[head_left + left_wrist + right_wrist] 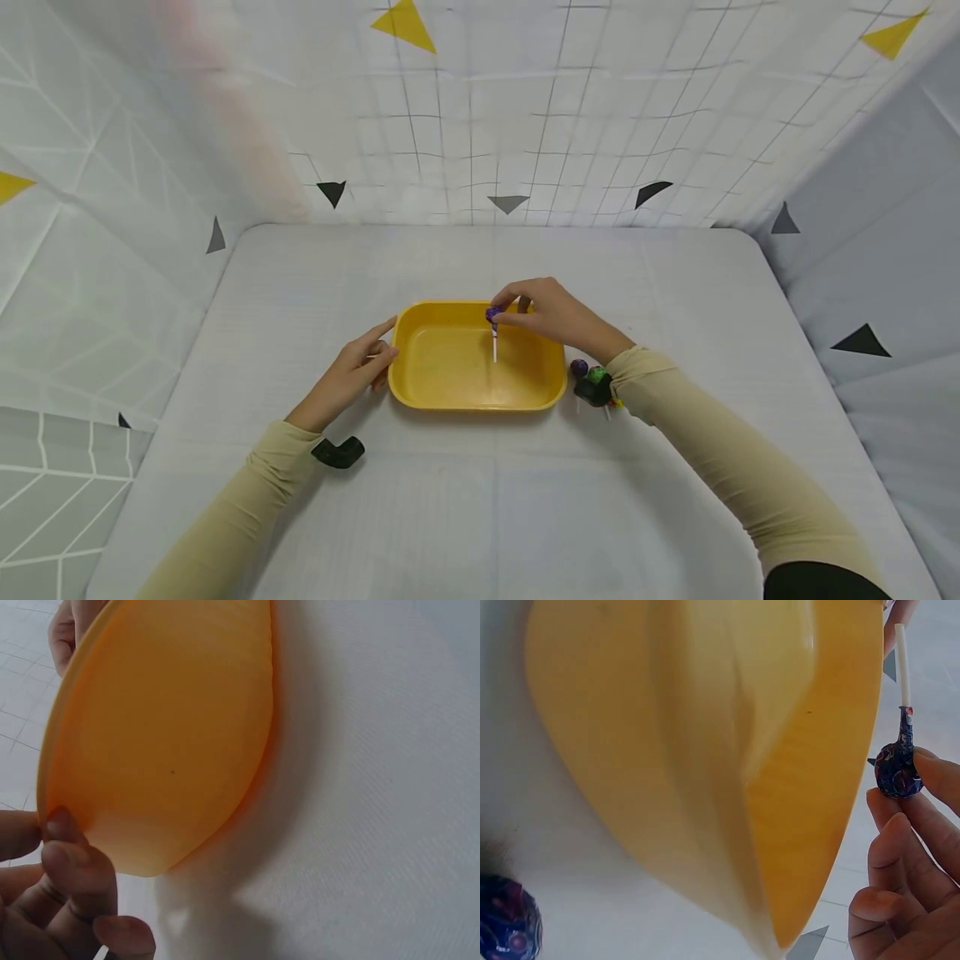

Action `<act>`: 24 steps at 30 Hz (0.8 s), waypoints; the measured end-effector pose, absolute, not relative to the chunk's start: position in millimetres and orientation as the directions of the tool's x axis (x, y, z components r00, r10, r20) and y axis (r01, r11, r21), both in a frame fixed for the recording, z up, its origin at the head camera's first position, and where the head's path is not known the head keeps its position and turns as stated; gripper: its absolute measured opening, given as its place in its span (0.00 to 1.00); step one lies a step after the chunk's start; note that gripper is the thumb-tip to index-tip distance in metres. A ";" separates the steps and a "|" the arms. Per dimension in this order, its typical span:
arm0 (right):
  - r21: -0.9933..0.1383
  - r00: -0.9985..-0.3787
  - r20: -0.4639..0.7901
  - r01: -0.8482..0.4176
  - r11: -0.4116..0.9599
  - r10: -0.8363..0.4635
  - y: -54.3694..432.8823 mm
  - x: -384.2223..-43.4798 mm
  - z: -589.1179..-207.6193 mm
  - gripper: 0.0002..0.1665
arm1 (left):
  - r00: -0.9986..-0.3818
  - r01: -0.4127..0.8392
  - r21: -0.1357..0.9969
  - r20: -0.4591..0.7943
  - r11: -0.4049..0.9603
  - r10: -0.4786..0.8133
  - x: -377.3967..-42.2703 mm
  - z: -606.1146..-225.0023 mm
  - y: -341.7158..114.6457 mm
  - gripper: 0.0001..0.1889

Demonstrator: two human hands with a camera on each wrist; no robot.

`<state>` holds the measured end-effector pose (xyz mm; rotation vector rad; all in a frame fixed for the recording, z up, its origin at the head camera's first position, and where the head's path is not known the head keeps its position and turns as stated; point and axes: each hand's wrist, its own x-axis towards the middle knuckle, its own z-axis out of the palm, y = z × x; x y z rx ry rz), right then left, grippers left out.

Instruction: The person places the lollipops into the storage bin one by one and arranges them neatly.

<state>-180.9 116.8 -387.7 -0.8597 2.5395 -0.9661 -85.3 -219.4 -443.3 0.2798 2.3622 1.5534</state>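
Observation:
A shallow yellow tray point(450, 400) with rounded corners stands on the white table. My left hand point(352, 362) holds it by the left end, with fingertips point(75, 859) against the outer wall and a digit at the rim. Over the right half of the tray, my right hand point(551, 312) pinches a lollipop point(898, 769) by its purple-blue wrapped head between thumb and fingertips. Its white stick points down toward the tray in the head view. The tray's bare inside shows below it.
Beside the tray's right end lie several lollipops, among them a purple one point(579, 367) and a green one point(597, 375), partly hidden by the right wrist's black camera point(592, 390). White patterned curtains point(480, 117) surround the table.

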 end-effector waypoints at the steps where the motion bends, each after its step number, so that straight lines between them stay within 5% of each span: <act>1: -0.679 -0.779 -0.055 -0.430 0.595 -0.625 115.9 -181.0 -388.1 0.11 | -0.937 -0.003 0.918 -0.142 0.397 0.321 -85.2 -443.5 -219.4 0.30; 24: -0.704 -0.757 -0.054 -0.434 0.563 -0.651 93.9 -183.3 -388.8 0.10 | -0.940 -0.009 0.915 -0.145 0.403 0.309 -84.7 -445.0 -219.4 0.30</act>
